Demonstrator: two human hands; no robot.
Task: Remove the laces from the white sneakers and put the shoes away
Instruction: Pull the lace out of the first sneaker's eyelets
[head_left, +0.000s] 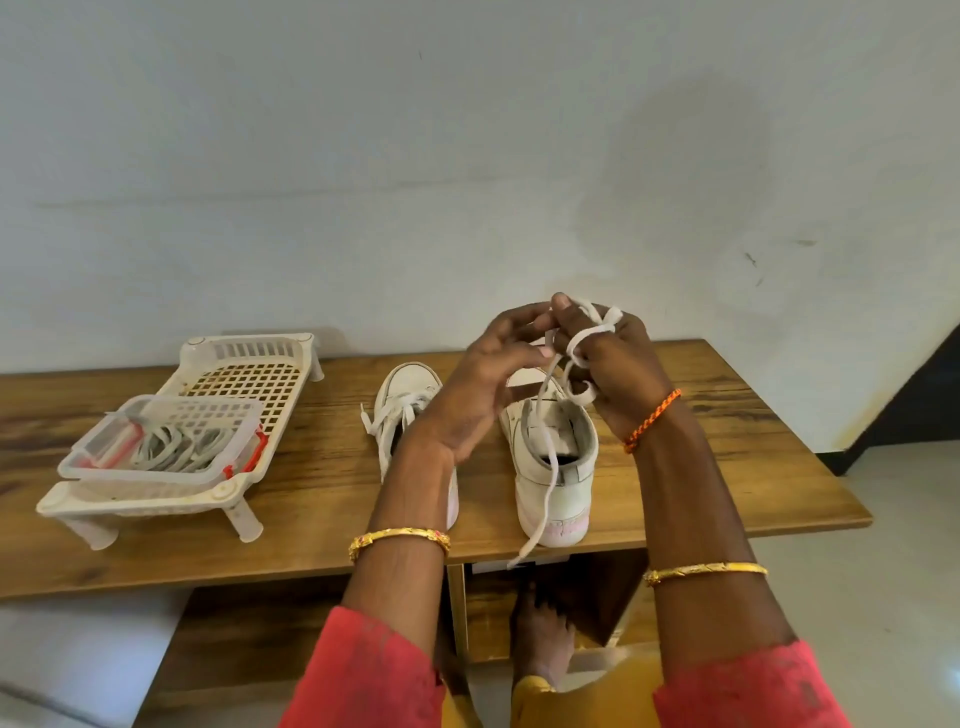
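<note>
White lace (582, 338), limp, light and tangle-prone, is looped round the right hand's (615, 364) curled fingers; the left hand (488, 379) pinches it at 9 o'clock. Best gripped near its dangling tip, above the sneaker (556, 467).

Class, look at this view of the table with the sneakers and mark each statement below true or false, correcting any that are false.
1. Both hands are working a white lace above the sneakers. True: the right hand has it wound round its fingers, and the left hand pinches it.
2. The left sneaker has no lace. False: its lace is still in it.
3. The clear container sits on the white rack. True.
4. The clear container is empty. False: it holds pale laces.
5. The sneakers stand on the floor. False: they stand on the wooden table.
</note>
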